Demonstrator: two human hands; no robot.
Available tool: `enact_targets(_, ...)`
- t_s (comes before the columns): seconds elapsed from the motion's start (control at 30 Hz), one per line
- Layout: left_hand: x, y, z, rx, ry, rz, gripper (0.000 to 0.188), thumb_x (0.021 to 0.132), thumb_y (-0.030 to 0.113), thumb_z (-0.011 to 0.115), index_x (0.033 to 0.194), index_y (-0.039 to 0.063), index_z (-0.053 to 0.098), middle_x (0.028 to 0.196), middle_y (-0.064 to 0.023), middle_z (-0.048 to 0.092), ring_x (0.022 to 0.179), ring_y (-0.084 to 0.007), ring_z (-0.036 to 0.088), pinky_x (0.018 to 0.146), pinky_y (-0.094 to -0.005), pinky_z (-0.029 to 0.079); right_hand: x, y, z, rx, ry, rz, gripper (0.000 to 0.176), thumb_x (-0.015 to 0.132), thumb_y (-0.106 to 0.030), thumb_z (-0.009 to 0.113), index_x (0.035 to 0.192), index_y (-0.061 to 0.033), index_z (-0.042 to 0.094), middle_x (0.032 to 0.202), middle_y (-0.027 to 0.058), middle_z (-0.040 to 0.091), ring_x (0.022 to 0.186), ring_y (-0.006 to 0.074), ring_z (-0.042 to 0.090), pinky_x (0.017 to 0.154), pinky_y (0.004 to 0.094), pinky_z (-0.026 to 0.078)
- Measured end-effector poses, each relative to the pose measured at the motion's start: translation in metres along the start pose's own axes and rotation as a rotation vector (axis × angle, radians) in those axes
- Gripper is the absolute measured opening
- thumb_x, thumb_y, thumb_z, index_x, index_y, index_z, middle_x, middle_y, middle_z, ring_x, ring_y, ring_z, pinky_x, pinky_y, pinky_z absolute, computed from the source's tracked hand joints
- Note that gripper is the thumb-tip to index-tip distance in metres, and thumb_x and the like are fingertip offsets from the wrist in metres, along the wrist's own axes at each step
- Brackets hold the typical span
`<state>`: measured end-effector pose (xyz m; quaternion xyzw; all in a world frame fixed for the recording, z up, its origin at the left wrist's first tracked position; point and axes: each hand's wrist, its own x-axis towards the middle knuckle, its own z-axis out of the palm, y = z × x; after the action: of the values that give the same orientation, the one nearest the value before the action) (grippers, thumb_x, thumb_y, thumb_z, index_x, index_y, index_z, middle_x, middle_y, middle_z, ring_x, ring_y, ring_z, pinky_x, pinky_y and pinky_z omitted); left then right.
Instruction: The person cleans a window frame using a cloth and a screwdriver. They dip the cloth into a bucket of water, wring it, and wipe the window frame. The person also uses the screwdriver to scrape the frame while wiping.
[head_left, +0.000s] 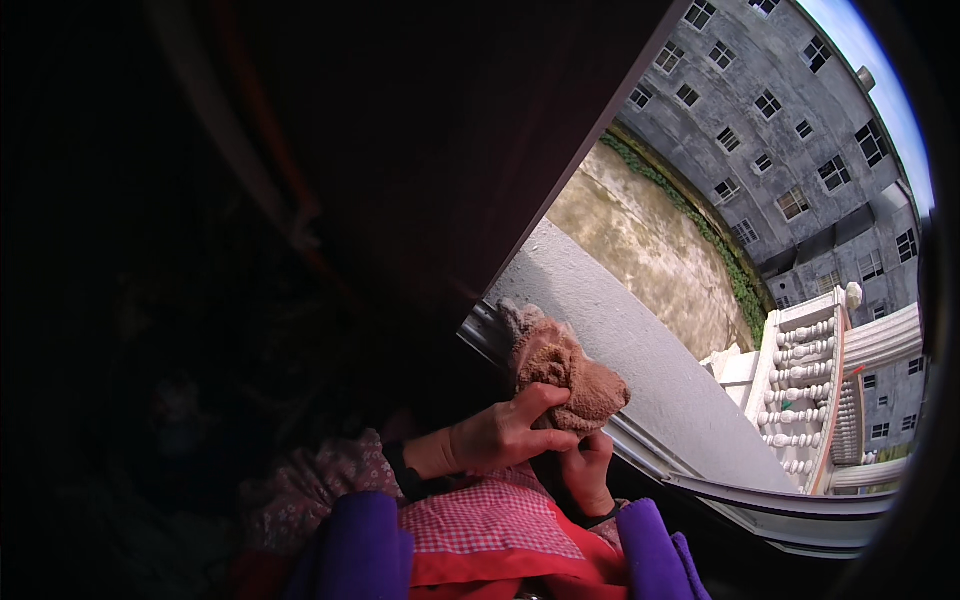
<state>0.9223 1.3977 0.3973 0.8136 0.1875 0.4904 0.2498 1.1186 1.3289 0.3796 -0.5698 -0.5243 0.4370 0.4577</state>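
A bunched brown terry cloth (574, 375) is held over the metal track (484, 330) of a window frame. My left hand (506, 431) grips its near side with thumb and fingers. Just to the right, my right hand (589, 469) pinches the cloth's lower edge, its fingertips close to those of the left. The far end of the cloth is greyish and lies against the track beside the concrete sill (622, 322). The folds hide some of my fingertips.
A dark window panel (450, 150) stands upright on the left, its edge close to the cloth. Beyond the sill are a drop to the ground (645, 232), a white balustrade (799, 390) and a grey building (750, 112). The room's left side is too dark to make out.
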Motion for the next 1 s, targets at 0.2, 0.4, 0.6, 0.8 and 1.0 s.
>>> enact_targets(0.2, -0.001, 0.005, -0.004, -0.080, -0.039, -0.088, 0.027, 0.082, 0.012, 0.074, 0.109, 0.011, 0.074, 0.127, -0.0217, 0.056, 0.114, -0.0360, 0.061, 0.089, -0.0374, 0.058, 0.013, -0.019, -0.020, -0.487, -0.199, -0.158, 0.025, 0.087, -0.011, 0.073, 0.112, -0.0046, 0.073, 0.102, 0.0178, 0.075, 0.091, 0.0317, 0.074, 0.080, 0.0397, 0.058)
enact_targets(0.4, -0.006, 0.000, -0.003, -0.089, -0.030, -0.087, 0.028, 0.082, 0.011, 0.074, 0.109, 0.011, 0.073, 0.126, -0.0216, 0.056, 0.113, -0.0366, 0.062, 0.089, -0.0385, 0.057, 0.003, -0.033, -0.018, -0.877, -0.236, -0.138, 0.016, 0.087, -0.016, 0.070, 0.099, -0.0059, 0.071, 0.085, 0.0191, 0.070, 0.080, 0.0426, 0.069, 0.067, 0.0494, 0.054)
enact_targets(0.6, -0.017, -0.004, 0.004, -0.025, -0.034, -0.131, 0.030, 0.082, 0.011, 0.071, 0.111, 0.012, 0.072, 0.128, -0.0218, 0.055, 0.112, -0.0383, 0.062, 0.088, -0.0395, 0.058, 0.001, -0.009, -0.005, -0.951, -0.244, -0.179, 0.019, 0.086, -0.027, 0.070, 0.094, -0.0093, 0.069, 0.086, 0.0171, 0.070, 0.064, 0.0387, 0.069, 0.055, 0.0492, 0.054)
enact_targets(0.8, -0.026, -0.007, -0.006, 0.028, 0.084, -0.258, 0.027, 0.079, 0.008, 0.077, 0.106, 0.012, 0.075, 0.126, -0.0190, 0.056, 0.112, -0.0364, 0.063, 0.089, -0.0402, 0.057, 0.013, 0.004, 0.017, -0.896, -0.242, -0.186, 0.025, 0.084, -0.028, 0.073, 0.086, -0.0030, 0.070, 0.081, 0.0229, 0.069, 0.069, 0.0424, 0.069, 0.059, 0.0501, 0.055)
enact_targets(1.0, -0.025, 0.000, -0.015, 0.022, -0.010, -0.176, 0.031, 0.076, 0.002, 0.079, 0.106, 0.011, 0.077, 0.126, -0.0183, 0.056, 0.111, -0.0354, 0.064, 0.095, -0.0401, 0.055, 0.021, 0.014, 0.022, 0.004, -0.203, 0.258, 0.023, 0.093, -0.012, 0.066, 0.113, 0.0003, 0.070, 0.106, 0.0125, 0.076, 0.091, 0.0223, 0.074, 0.080, 0.0366, 0.058)
